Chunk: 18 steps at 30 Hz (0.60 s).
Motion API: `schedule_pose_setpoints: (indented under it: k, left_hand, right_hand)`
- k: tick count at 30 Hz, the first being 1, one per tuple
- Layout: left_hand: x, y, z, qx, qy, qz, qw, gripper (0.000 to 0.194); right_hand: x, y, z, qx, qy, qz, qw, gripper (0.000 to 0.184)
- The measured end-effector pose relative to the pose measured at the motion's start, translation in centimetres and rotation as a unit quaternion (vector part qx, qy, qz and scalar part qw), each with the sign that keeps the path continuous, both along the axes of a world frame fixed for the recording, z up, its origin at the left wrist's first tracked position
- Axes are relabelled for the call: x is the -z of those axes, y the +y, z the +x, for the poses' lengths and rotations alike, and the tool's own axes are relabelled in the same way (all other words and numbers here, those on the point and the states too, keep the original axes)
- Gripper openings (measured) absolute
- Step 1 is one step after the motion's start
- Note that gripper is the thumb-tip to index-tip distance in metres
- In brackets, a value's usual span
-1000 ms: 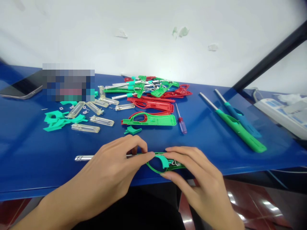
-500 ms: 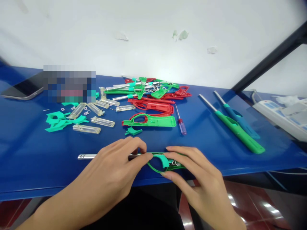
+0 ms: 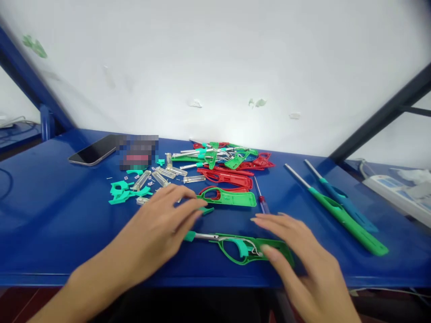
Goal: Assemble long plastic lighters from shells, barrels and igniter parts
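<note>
An opened green lighter casing half (image 3: 279,246) lies near the table's front edge. Fitted in it are a teal trigger (image 3: 242,247), thin wires and a metal tube (image 3: 207,237) with a teal collar (image 3: 190,236). My left hand (image 3: 158,224) hovers over the tube end, fingers stretched, holding nothing visible; it hides the rest of the tube. My right hand (image 3: 299,255) is spread over the casing's handle end, thumb at the wires; whether it touches is unclear. Behind my left fingertips lies a loose teal trigger (image 3: 206,210).
Beyond the hands lie a green casing half (image 3: 235,198), red casing halves (image 3: 232,179), a screwdriver (image 3: 263,204), clear fuel tanks (image 3: 194,179) and teal parts (image 3: 121,193). Assembled green (image 3: 350,220) and blue (image 3: 350,202) lighters lie right, a phone (image 3: 97,149) left.
My left hand has come off the tube near the trigger and moved left, its pinch loosened. My right fingers have spread and shifted away from the trigger. The camera view has tilted up.
</note>
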<state>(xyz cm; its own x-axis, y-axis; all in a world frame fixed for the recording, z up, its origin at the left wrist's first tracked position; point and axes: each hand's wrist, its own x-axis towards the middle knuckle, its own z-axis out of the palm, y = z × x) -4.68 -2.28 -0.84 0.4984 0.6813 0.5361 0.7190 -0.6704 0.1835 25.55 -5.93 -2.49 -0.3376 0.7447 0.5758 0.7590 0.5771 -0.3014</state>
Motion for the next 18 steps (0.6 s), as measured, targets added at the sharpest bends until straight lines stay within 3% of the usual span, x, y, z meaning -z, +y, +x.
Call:
schedule_pose_setpoints:
  k: [4,8,14,18]
  left_hand:
    - [-1.4,1.5,-4.0,-0.073,0.016,0.04,0.996,0.022]
    - [-2.0,1.9,-6.2,-0.117,0.01,0.054,0.992,0.024]
    - [-2.0,1.7,-5.9,-0.109,-0.001,0.02,0.994,0.029]
    - [-1.7,0.8,-4.9,-0.06,-0.006,-0.082,0.995,0.026]
  right_hand:
    - [-2.1,3.4,-0.6,-0.02,-0.068,-0.017,0.997,0.031]
    - [-2.1,6.9,-1.7,-0.056,-0.163,-0.036,0.984,0.037]
    - [-1.6,8.6,-2.3,-0.054,-0.164,-0.023,0.985,0.03]
    - [-2.3,7.8,-1.2,-0.027,-0.121,-0.01,0.992,0.029]
